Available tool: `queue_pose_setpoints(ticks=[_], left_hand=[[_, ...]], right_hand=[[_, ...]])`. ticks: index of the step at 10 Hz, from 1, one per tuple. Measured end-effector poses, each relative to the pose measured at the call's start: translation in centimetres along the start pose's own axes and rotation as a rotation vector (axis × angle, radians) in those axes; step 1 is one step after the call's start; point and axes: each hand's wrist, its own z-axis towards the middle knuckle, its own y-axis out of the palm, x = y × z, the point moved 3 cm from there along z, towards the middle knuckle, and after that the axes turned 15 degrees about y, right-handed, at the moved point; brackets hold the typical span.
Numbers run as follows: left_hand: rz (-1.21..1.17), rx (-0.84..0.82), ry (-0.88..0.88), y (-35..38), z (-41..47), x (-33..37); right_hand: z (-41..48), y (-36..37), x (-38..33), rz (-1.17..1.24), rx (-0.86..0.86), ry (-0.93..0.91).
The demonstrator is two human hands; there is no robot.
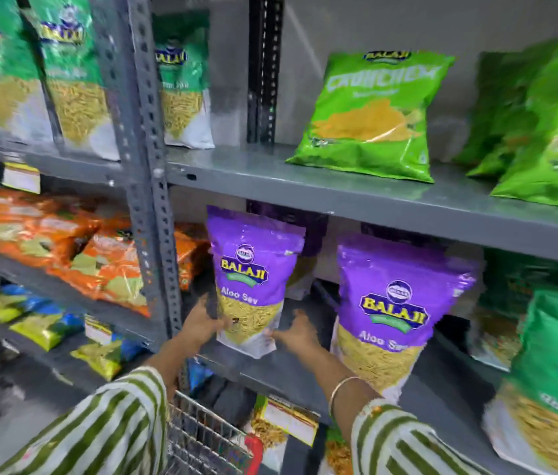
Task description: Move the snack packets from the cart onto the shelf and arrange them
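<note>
Both hands on one purple Balaji Aloo Sev pouch (251,279), standing upright on the grey metal shelf (305,371): left hand (202,322) and right hand (296,332) pinch its bottom corners. Second purple pouch (397,310) stands just beside; wire cart (202,437) below.

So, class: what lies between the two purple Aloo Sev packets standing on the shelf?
In the head view, the right hand and bare shelf lie between the left purple packet and right one.
</note>
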Motion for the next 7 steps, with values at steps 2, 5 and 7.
queue_pose_setpoints(ticks=[2, 5, 7], left_hand=[[-0.1, -0.024, -0.078, 0.7, 0.1, 0.8], [-0.075, -0.044, -0.194, 1.3, -1.0, 3.1], [0.158, 0.142, -0.001, 1.1, -2.9, 6.4]], right_hand=[[2.3, 1.3, -0.3, 0.22, 0.024, 0.009], [1.7, 0.8, -0.7, 0.231, 0.012, -0.002], [-3.2, -2.5, -3.1, 0.008, 0.206, -0.246]])
